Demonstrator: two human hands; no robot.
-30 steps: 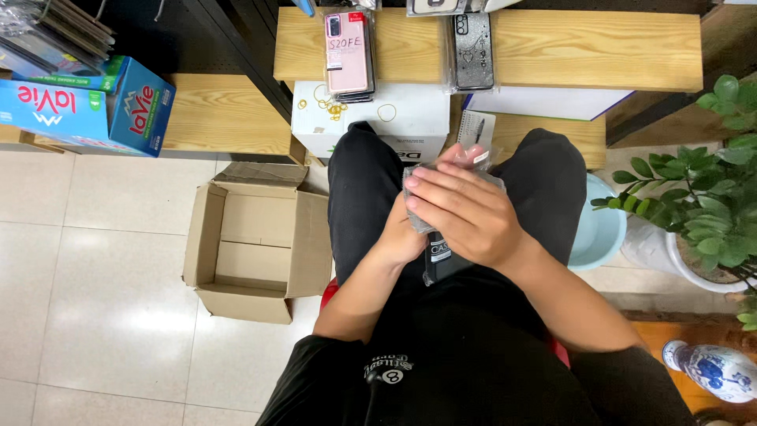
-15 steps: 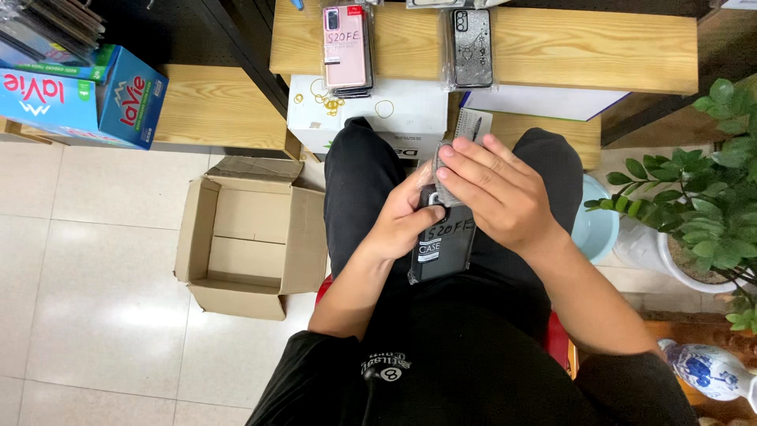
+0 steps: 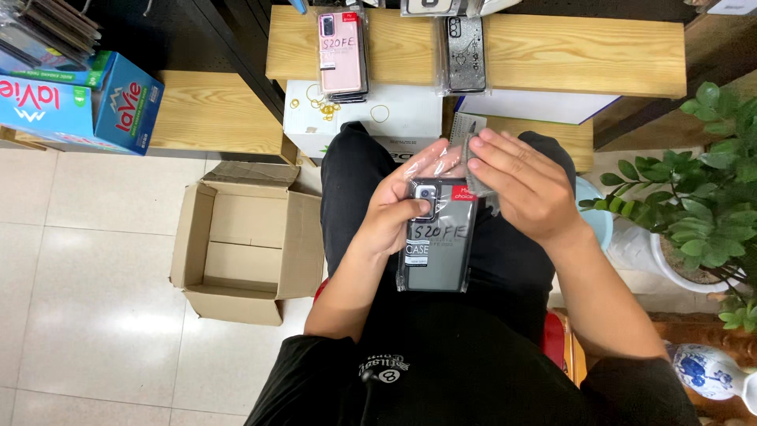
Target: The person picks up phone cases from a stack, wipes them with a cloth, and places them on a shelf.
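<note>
A dark phone case sealed in a clear plastic sleeve (image 3: 436, 237) is held above the lap of a seated person dressed in black. It is grasped at its upper left corner by the left hand (image 3: 402, 209), with the thumb pressed on the front near the camera cut-out and the fingers wrapped behind. The loose transparent flap at the top of the sleeve is pinched by the right hand (image 3: 527, 189), whose fingers are closed over the crinkled plastic.

Farther away, beyond the knees, a white box (image 3: 410, 118) strewn with yellow rubber bands (image 3: 323, 106) is seen. Behind it a light wooden shelf (image 3: 583, 47) is laid with a pink packaged phone case (image 3: 341, 54) and a grey patterned packaged case (image 3: 465, 54). On the tiled floor to the left an open, empty brown cardboard box (image 3: 240, 241) is placed. At the far left a blue and green carton (image 3: 95, 106) rests on a low wooden bench. To the right a green leafy plant in a white pot (image 3: 694, 213) is found, with a blue and white ceramic vase (image 3: 706, 371) nearer.
</note>
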